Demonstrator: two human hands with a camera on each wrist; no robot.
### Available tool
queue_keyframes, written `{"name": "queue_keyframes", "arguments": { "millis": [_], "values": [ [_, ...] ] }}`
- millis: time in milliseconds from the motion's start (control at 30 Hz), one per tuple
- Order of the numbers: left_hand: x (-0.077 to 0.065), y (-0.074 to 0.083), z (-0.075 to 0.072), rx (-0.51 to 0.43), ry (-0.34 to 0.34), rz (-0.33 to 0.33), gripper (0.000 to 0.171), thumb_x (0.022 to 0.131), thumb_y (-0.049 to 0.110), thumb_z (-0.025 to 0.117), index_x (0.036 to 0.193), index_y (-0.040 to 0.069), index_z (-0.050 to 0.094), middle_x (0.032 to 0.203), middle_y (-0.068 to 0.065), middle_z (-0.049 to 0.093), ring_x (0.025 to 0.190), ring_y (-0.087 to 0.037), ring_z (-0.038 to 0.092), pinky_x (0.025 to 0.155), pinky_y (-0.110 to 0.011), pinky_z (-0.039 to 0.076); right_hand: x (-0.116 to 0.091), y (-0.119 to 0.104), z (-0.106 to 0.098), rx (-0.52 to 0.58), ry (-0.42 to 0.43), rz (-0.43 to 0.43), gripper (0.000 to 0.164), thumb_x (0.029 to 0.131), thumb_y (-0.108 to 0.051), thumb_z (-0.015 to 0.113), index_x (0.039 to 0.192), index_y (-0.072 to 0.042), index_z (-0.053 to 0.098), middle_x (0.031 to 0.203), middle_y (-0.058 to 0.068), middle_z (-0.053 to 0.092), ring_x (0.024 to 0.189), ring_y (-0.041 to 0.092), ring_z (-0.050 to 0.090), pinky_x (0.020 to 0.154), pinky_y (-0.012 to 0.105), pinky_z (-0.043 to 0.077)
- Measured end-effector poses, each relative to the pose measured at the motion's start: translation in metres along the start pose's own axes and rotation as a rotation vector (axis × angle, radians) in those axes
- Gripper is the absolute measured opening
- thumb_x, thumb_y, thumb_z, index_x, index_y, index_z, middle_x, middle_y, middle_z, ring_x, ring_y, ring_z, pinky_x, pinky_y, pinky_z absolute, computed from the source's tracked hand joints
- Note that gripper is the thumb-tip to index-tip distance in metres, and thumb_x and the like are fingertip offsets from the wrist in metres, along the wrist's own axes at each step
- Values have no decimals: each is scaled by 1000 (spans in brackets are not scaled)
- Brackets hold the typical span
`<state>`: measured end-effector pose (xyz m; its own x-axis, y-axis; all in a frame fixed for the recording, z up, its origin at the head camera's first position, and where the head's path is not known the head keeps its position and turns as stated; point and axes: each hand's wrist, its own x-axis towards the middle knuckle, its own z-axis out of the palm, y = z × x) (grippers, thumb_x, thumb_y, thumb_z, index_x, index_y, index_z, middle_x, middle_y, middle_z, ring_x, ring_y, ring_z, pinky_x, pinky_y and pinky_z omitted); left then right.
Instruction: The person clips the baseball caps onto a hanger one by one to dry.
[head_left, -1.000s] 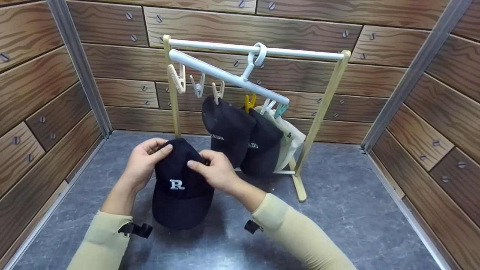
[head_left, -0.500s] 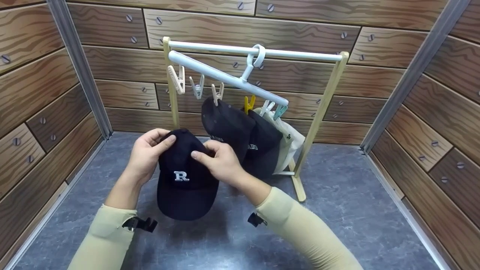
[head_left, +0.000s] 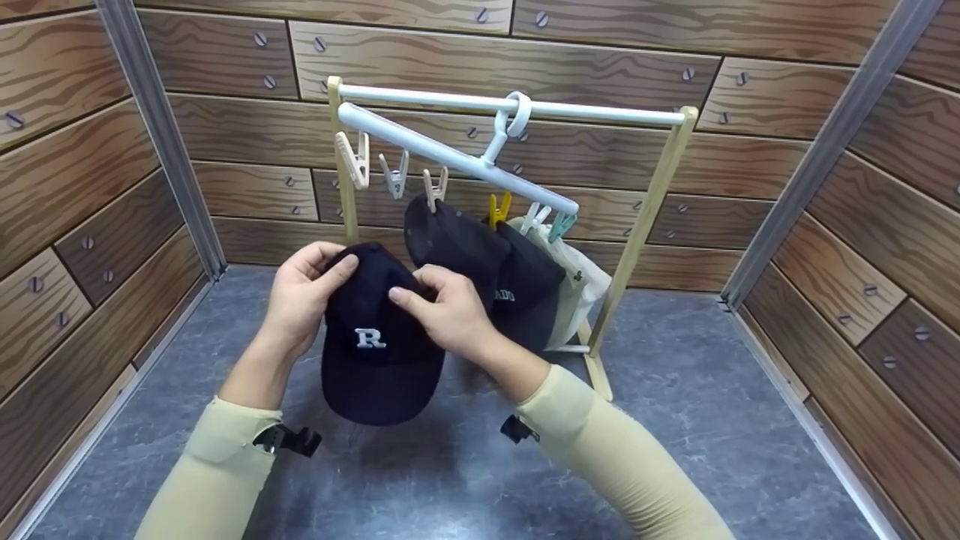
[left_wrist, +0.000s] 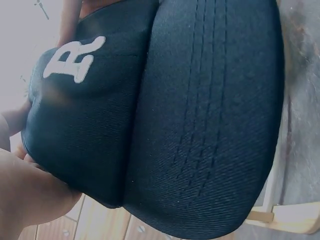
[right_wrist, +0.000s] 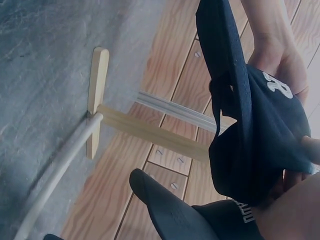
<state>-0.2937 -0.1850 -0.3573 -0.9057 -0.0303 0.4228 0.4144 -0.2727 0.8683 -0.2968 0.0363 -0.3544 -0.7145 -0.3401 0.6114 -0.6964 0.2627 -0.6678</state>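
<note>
A dark baseball cap point(head_left: 379, 367) with a white R hangs brim down between both hands. My left hand point(head_left: 304, 292) pinches its crown at the upper left, thumb in front. At the upper right side, my right hand point(head_left: 454, 311) grips the cap with the thumb on the front and the fingers behind. The left wrist view shows the brim point(left_wrist: 210, 110) close up; in the right wrist view the cap's open underside point(right_wrist: 235, 140) shows. Just behind the right hand hangs another dark cap point(head_left: 457, 236), held by a beige clothespin point(head_left: 435, 189).
A white hanger point(head_left: 450, 154) tilts down to the right on a rack's white rod point(head_left: 600, 111). Left on it are a beige clip point(head_left: 354, 160) and a pale clip point(head_left: 395, 175), holding nothing. A second dark cap point(head_left: 529, 300) and a white cap point(head_left: 589, 274) hang at its right.
Both hands have raised the R cap and carried it slightly right, toward the hanger. The hold on it looks the same; the hanger and clips stay put.
</note>
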Motion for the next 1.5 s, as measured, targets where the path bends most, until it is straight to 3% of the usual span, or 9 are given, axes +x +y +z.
{"name": "queue_keyframes", "arguments": {
  "millis": [367, 833, 1500],
  "values": [
    [7, 4, 10, -32, -6, 34, 30, 93, 15, 77, 109, -6, 64, 99, -9, 71, 83, -18, 68, 68, -28, 57, 8, -7, -10, -68, 23, -48, 18, 93, -29, 77, 86, -12, 75, 84, -6, 69, 81, 9, 62, 76, 29, 51],
    [18, 4, 17, -24, 42, 90, 29, 92, 15, 77, 108, -5, 65, 98, -9, 72, 83, -18, 69, 71, -28, 58, 18, -12, -14, -171, 36, -73, 19, 95, -30, 75, 87, -12, 73, 84, -4, 67, 78, 10, 59, 73, 29, 49],
    [37, 7, 20, -66, 25, 133, 17, 94, 9, 74, 105, 0, 65, 97, -8, 71, 82, -17, 68, 68, -26, 57, 31, -25, -18, -276, 80, -30, 19, 94, -31, 73, 93, -12, 73, 90, -2, 68, 80, 12, 61, 75, 30, 48]
  ]
}}
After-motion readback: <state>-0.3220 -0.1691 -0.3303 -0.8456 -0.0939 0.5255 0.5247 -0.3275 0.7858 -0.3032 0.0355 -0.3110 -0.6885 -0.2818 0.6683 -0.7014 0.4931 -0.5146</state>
